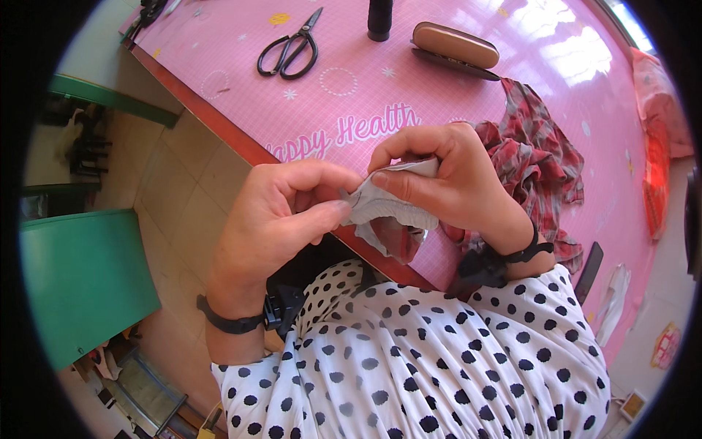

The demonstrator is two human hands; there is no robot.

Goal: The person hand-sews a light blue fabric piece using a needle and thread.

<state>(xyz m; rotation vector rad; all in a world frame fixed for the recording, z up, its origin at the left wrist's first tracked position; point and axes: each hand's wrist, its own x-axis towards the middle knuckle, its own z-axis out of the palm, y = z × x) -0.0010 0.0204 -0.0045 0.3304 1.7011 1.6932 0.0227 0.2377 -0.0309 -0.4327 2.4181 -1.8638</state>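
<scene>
A pale grey, gathered piece of cloth (395, 208) is held up over the table's near edge. My left hand (285, 212) pinches its left end between thumb and fingertips. Whether a needle or thread is also in that pinch, I cannot make out. My right hand (446, 175) grips the upper fold, thumb on the near side and fingers curled behind. Just right of the right hand lies a crumpled red and grey plaid garment (537, 154). A reddish bit of fabric shows under the pale cloth; whether it joins the plaid garment is hidden by my right hand.
Black-handled scissors (290, 55) lie at the far left of the pink table cover (336, 117). Behind my hands are a black cylinder (379, 20) and an open brown case (455, 50). A dark flat bar (589, 272) lies near my right elbow. A green panel (88, 282) stands at left.
</scene>
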